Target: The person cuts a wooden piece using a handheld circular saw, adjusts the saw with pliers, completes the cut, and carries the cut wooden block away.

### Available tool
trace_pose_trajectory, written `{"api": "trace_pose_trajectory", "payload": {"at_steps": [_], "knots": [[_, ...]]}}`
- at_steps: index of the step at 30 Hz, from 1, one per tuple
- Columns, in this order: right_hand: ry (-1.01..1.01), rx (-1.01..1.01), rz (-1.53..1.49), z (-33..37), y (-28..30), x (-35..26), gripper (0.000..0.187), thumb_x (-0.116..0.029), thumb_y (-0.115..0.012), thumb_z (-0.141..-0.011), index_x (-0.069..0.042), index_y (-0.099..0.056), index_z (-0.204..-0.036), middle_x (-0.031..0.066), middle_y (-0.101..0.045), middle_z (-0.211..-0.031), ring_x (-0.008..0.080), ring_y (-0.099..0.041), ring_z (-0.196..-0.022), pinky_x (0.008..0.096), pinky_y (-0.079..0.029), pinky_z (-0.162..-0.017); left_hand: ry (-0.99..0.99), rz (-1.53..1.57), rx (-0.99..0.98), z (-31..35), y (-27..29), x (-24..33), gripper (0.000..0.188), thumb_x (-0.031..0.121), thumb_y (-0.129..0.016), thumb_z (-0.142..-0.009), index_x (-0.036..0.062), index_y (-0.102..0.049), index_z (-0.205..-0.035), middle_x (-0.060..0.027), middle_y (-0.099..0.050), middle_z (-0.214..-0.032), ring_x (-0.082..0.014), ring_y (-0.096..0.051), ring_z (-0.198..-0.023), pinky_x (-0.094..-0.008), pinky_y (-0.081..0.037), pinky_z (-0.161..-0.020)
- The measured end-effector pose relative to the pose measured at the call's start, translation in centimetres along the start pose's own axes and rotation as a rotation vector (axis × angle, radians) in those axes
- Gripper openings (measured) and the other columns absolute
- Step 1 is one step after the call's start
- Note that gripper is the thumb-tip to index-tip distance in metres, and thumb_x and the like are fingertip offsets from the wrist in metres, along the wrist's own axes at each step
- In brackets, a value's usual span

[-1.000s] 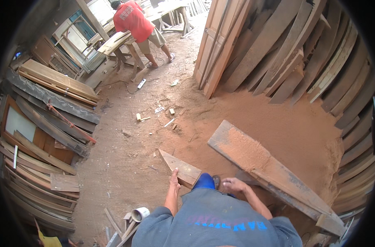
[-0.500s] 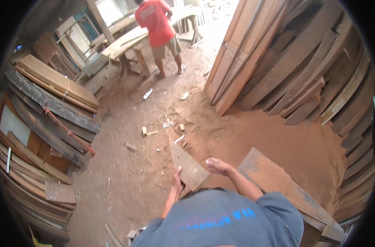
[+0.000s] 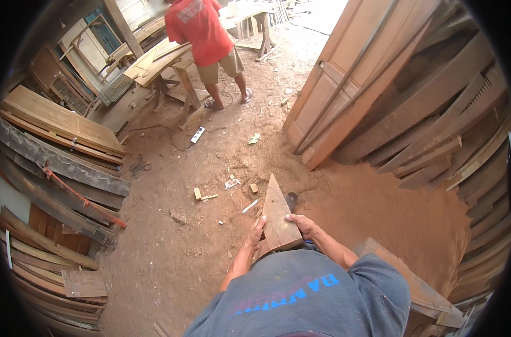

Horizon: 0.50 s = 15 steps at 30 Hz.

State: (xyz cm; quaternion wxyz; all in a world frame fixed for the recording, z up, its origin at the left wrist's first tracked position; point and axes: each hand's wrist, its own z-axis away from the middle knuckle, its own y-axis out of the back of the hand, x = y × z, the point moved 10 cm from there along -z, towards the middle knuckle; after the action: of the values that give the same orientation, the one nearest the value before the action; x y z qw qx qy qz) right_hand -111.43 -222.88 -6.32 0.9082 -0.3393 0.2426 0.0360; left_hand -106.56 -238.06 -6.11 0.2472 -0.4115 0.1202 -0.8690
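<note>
A tapered wooden block (image 3: 280, 220), thick at the near end and pointed at the far end, is held in front of my torso. My left hand (image 3: 257, 229) grips its left edge, thumb on top. On the opposite edge my right hand (image 3: 303, 223) has its thumb on the upper face, with the other fingers hidden below. The block's point faces away from me, over the dusty ground. Just left of it, a thin white strip (image 3: 250, 206) lies on the ground near some small wood offcuts (image 3: 253, 188).
Curved planks (image 3: 64, 185) are stacked at left. A panelled door (image 3: 345, 78) leans at right beside more boards (image 3: 412, 106) and reddish sawdust (image 3: 373, 196). A plank (image 3: 412, 281) lies by my right elbow. Another person (image 3: 202, 33) stands at a workbench (image 3: 154, 62) ahead.
My right hand has come in from the right and now grips the block's right edge. The block has turned, so its point aims more straight ahead. The view has shifted slightly.
</note>
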Motion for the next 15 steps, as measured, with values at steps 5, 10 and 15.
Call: {"api": "trace_pose_trajectory", "payload": {"at_steps": [5,10,15], "knots": [[0.018,0.195,-0.034,-7.5,5.8,-6.7,0.052,-0.031,-0.066,-0.094,0.006,-0.056,-0.130,0.0206,-0.066,-0.125,0.0340,-0.067,-0.111,0.0476,-0.052,-0.101,0.013,0.096,0.144,-9.0,10.7,3.8,0.060,0.052,-0.065,-0.093,0.0093,-0.052,-0.134,-0.0068,-0.062,-0.110,-0.0176,-0.061,-0.084,-0.0338,-0.053,-0.075],[-0.002,0.349,-0.229,-16.0,10.4,-17.6,0.060,-0.035,-0.063,-0.095,0.004,-0.050,-0.138,0.0216,-0.061,-0.133,0.0376,-0.061,-0.119,0.0547,-0.048,-0.103,0.030,-0.056,0.643,-12.7,26.1,6.8,0.064,0.051,-0.062,-0.095,0.0080,-0.046,-0.139,-0.0125,-0.062,-0.119,-0.0225,-0.063,-0.088,-0.0387,-0.053,-0.080],[0.098,0.457,-0.287,-23.9,16.0,-27.2,0.067,-0.034,-0.065,-0.094,0.003,-0.043,-0.144,0.0205,-0.057,-0.137,0.0384,-0.059,-0.122,0.0579,-0.049,-0.100,0.136,0.122,0.843,-16.0,31.4,5.1,0.060,0.055,-0.058,-0.094,0.0078,-0.054,-0.131,-0.0095,-0.066,-0.106,-0.0218,-0.062,-0.074,-0.0405,-0.052,-0.067]]}}
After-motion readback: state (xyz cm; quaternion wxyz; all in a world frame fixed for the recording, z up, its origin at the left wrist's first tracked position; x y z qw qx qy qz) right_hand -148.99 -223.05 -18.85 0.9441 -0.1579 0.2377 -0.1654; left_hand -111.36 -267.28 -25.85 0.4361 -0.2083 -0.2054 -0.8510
